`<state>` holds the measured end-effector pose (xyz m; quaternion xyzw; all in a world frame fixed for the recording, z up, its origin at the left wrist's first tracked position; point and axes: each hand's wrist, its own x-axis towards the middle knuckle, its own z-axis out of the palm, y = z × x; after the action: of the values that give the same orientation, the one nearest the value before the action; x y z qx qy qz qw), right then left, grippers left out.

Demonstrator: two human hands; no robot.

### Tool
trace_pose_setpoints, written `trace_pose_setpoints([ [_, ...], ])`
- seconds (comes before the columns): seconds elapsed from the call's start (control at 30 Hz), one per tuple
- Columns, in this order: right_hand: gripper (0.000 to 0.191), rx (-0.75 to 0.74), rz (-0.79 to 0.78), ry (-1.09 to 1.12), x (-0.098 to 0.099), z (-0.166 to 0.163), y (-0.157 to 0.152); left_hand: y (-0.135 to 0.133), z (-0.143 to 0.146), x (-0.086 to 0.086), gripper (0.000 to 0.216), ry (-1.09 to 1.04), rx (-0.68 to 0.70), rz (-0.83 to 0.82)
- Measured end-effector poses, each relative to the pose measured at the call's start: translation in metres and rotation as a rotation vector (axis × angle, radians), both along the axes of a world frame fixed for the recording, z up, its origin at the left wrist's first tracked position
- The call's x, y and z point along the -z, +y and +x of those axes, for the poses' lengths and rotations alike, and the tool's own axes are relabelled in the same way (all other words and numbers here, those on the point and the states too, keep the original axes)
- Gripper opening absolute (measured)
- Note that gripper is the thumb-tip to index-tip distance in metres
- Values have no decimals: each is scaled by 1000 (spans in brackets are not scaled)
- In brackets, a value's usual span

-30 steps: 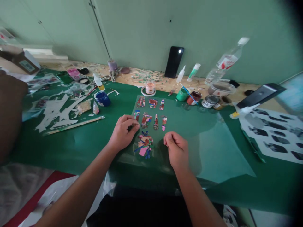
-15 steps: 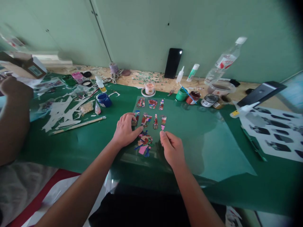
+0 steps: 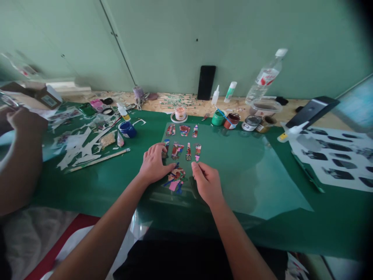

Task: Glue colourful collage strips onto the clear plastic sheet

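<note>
Several small multicoloured painted pieces [image 3: 184, 130] lie in rows on a clear plastic sheet [image 3: 262, 175] over the green mat. My left hand [image 3: 154, 163] rests on the sheet with fingers spread flat, fingertips touching the leftmost strip [image 3: 166, 144] of the middle row. My right hand [image 3: 207, 182] lies to the right of a loose heap of painted scraps [image 3: 176, 178], fingers curled with thumb and forefinger together near the pink strip [image 3: 197, 151]. What it pinches, if anything, I cannot make out.
Paint pots [image 3: 217, 117], glue bottles [image 3: 215, 95], a water bottle [image 3: 265, 77] and a phone [image 3: 206, 82] stand along the back. A blue pot [image 3: 127, 129], paper offcuts [image 3: 77, 146] and a stick [image 3: 99, 160] lie left. Another person's arm [image 3: 20, 155] works at far left. Printed sheets [image 3: 335, 159] lie right.
My left hand opened from a pinch and laid its fingers flat on the sheet. My right hand slid forward toward the painted strips. The other person's arm drew back to the left.
</note>
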<state>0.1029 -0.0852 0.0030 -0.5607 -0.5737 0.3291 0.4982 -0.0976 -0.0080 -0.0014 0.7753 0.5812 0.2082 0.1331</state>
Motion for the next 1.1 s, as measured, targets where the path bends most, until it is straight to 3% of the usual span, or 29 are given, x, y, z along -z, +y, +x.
trace_pose_setpoints([
  [0.37, 47, -17, 0, -16, 1, 1, 0, -2, 5, 0, 51, 87, -4, -7],
  [0.6, 47, -16, 0, -18, 1, 0, -1, 3, 7, 0, 83, 101, -24, -44],
  [1.1, 47, -1, 10, -20, 3, -1, 0, 2, 12, 0, 65, 64, -66, -34],
])
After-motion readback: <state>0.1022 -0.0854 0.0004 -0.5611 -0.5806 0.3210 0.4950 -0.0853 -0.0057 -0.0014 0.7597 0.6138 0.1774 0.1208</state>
